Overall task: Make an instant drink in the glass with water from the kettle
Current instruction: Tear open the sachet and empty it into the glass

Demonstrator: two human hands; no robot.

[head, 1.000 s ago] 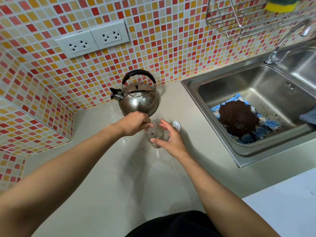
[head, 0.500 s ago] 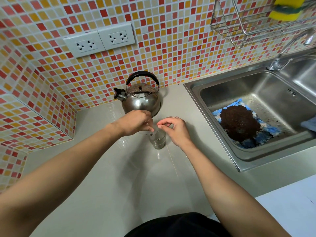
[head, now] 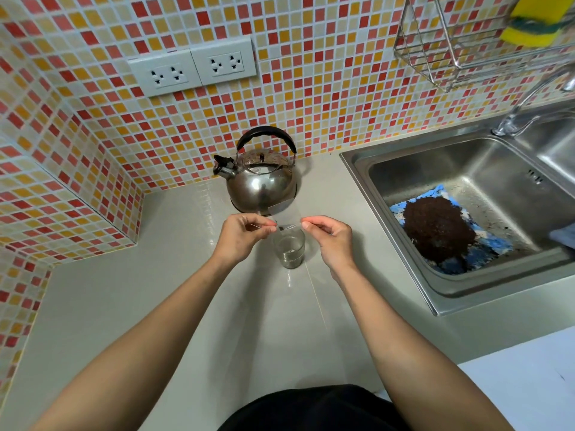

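A small clear glass (head: 290, 248) stands on the grey counter (head: 186, 306), with a little dark powder at its bottom. Just above its rim I hold a small clear plastic sachet (head: 284, 215) stretched between both hands. My left hand (head: 244, 236) pinches its left edge and my right hand (head: 329, 236) pinches its right edge. The steel kettle (head: 261, 178) with a black handle sits behind the glass, spout pointing left.
A steel sink (head: 466, 219) lies to the right, holding a blue cloth heaped with dark grounds (head: 437, 230). The tap (head: 529, 101) and a wire rack with a yellow sponge (head: 535, 23) are at the far right. Two wall sockets (head: 193, 68) sit above the kettle.
My right hand left the side of the glass and rose to the sachet. Both hands now hold the sachet spread above the glass. The white object behind the glass is no longer seen.
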